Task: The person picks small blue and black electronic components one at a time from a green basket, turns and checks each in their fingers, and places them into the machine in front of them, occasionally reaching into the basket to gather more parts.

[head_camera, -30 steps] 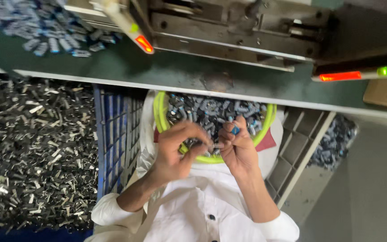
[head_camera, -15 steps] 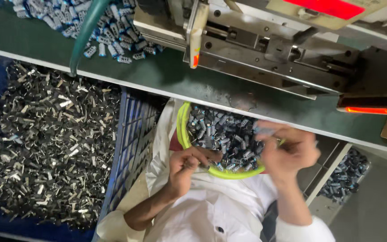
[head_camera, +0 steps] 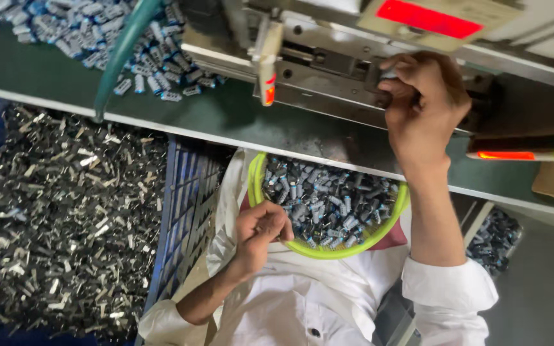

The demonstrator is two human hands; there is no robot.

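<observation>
A yellow-green bowl [head_camera: 318, 251] full of small blue-grey cylindrical parts [head_camera: 328, 202] rests in my lap, below the edge of the green workbench [head_camera: 226, 122]. My left hand [head_camera: 261, 230] is curled closed at the bowl's near-left rim, and whatever is inside the fist is hidden. My right hand [head_camera: 424, 102] is raised to the grey metal machine [head_camera: 328, 64] on the bench. Its fingertips are pinched at the machine's track, with a small pale part just showing between them.
A heap of the same blue-grey parts [head_camera: 97, 32] lies on the bench at the top left, beside a green hose [head_camera: 120, 61]. A big pile of dark metal scraps [head_camera: 59, 218] fills the left. A blue slatted crate [head_camera: 187, 211] stands next to my lap. Red indicator lights [head_camera: 504, 155] glow on the machine.
My right hand has lifted from the bowl up to the machine's track. My left hand has stayed at the bowl's rim and closed.
</observation>
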